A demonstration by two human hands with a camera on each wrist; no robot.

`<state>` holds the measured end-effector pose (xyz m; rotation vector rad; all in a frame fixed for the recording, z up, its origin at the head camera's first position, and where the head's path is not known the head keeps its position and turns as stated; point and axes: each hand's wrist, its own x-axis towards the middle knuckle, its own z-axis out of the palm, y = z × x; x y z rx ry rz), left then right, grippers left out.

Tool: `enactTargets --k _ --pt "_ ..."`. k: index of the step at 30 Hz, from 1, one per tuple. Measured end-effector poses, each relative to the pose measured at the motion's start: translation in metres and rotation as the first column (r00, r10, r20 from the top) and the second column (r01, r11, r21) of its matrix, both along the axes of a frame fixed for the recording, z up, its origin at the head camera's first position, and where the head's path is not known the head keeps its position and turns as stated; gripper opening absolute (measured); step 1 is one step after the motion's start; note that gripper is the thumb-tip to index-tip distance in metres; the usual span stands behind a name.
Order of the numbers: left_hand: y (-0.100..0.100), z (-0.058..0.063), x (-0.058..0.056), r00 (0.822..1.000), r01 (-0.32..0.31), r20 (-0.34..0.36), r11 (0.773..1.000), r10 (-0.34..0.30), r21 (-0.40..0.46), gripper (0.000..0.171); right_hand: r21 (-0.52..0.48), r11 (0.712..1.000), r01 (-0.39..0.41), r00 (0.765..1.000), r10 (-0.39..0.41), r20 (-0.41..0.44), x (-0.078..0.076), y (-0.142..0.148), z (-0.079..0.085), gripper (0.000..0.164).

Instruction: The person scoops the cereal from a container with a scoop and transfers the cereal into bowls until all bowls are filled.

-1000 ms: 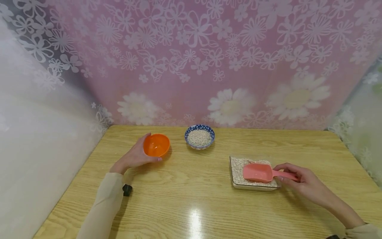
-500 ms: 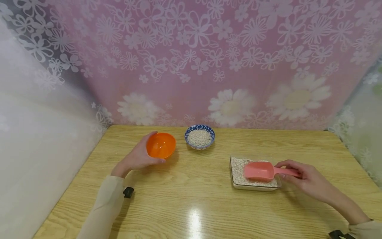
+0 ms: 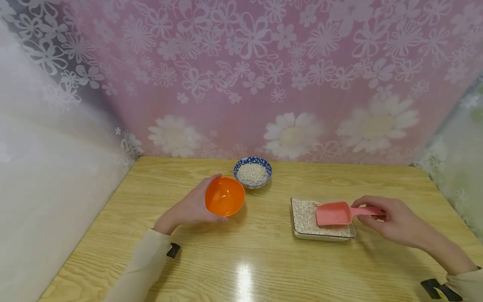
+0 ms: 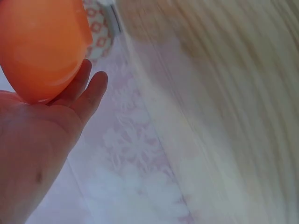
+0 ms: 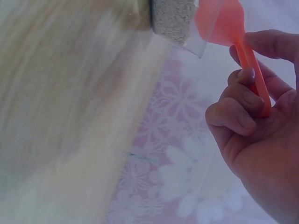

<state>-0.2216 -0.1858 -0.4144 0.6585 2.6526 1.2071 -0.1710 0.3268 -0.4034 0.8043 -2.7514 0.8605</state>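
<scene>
My left hand [image 3: 190, 207] holds an empty orange bowl [image 3: 224, 196] tilted just above the wooden table [image 3: 241, 251], its fingers cupped under the bowl [image 4: 39, 44]. My right hand [image 3: 392, 218] grips the handle of a pink scoop [image 3: 333, 213], whose head lies over the pale grain in a clear rectangular tray [image 3: 320, 235]. In the right wrist view the fingers [image 5: 238, 100] curl round the scoop handle [image 5: 250, 65] beside the tray's corner [image 5: 175, 21].
A small blue-patterned bowl [image 3: 252, 172] full of the same grain stands at the back of the table, close to the orange bowl. A pink flowered curtain [image 3: 264, 75] hangs behind, and white cloth [image 3: 49, 167] closes the left side.
My left hand has carried the orange bowl to the right, towards the middle of the table. The scoop has shifted slightly right and lifted at the tray's right end.
</scene>
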Motion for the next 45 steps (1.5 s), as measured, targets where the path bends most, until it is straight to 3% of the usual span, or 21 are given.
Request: enactTargets --k 5,10,14,23,32,35,39,42,45 --pt "0.016 -0.001 0.005 0.998 0.052 0.022 0.999 -0.052 0.008 0.12 0.066 0.997 -0.029 0.995 0.036 -0.097 -0.005 -0.004 0.005 0.035" --pt "0.028 -0.005 0.01 0.995 0.1 0.019 0.995 -0.1 0.016 0.118 0.141 0.989 -0.04 0.99 0.058 -0.127 -0.01 -0.01 0.014 0.034" --pt "0.034 -0.009 0.011 0.992 0.119 0.035 0.992 -0.12 0.041 0.117 0.173 0.984 -0.036 0.99 0.059 -0.13 -0.013 -0.013 0.019 0.033" --pt "0.033 -0.015 0.012 0.99 0.134 0.049 0.989 -0.131 -0.06 0.122 0.203 0.979 -0.029 0.996 0.046 -0.082 -0.013 -0.016 0.019 0.027" --pt "0.036 -0.016 0.012 0.983 0.167 0.093 0.984 -0.161 -0.067 0.125 0.231 0.973 -0.023 0.988 0.058 -0.146 -0.015 -0.019 0.026 0.029" --pt "0.037 -0.014 0.012 0.984 0.16 0.098 0.982 -0.15 -0.104 0.126 0.238 0.971 -0.013 0.987 0.051 -0.154 -0.015 -0.02 0.029 0.028" --pt "0.04 -0.009 0.015 0.995 0.098 0.005 0.987 -0.098 -0.125 0.121 0.245 0.969 -0.003 0.988 0.041 -0.147 -0.014 -0.019 0.031 0.028" --pt "0.051 0.002 0.02 0.991 0.048 -0.122 0.998 -0.053 -0.044 0.111 0.255 0.967 0.005 0.988 0.034 -0.15 -0.013 -0.017 0.033 0.027" --pt "0.069 0.013 0.028 0.978 0.044 -0.207 0.998 -0.035 0.039 0.099 0.27 0.963 0.017 0.987 0.027 -0.161 -0.014 -0.016 0.036 0.027"
